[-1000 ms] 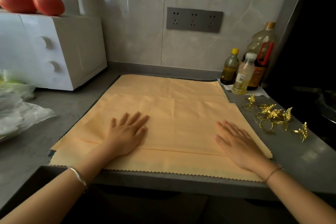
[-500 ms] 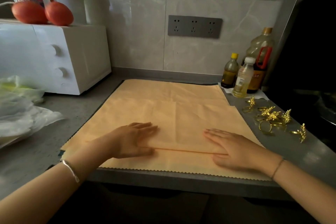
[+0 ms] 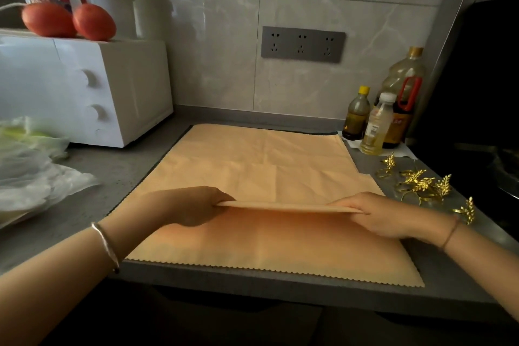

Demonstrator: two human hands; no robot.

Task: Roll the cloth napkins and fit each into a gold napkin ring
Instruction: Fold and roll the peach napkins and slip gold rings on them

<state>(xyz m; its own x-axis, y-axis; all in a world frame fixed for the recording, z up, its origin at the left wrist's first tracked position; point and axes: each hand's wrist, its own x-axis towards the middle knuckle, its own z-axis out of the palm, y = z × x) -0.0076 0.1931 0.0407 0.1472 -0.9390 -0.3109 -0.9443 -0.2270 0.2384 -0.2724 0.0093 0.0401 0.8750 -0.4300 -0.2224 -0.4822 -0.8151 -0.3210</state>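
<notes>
A stack of peach cloth napkins [image 3: 261, 166] with zigzag edges lies flat on the grey counter [image 3: 106, 174]. My left hand [image 3: 193, 206] pinches the folded near edge of the top napkin on the left side. My right hand [image 3: 373, 213] pinches the same fold on the right. Between my hands the fold is lifted off the napkin [image 3: 280, 250] beneath. Several gold leaf-shaped napkin rings [image 3: 421, 184] lie in a loose heap on the counter, to the right of the napkins.
A white microwave [image 3: 84, 87] with two red fruits [image 3: 67, 21] on top stands at the back left. Plastic bags [image 3: 31, 168] lie at the left. Three bottles [image 3: 379, 118] stand at the back right. The counter's front edge [image 3: 252, 284] runs just below the napkins.
Both hands lay flat on the top napkin earlier. They slid inward, took hold of its folded near edge and raised it off the stack.
</notes>
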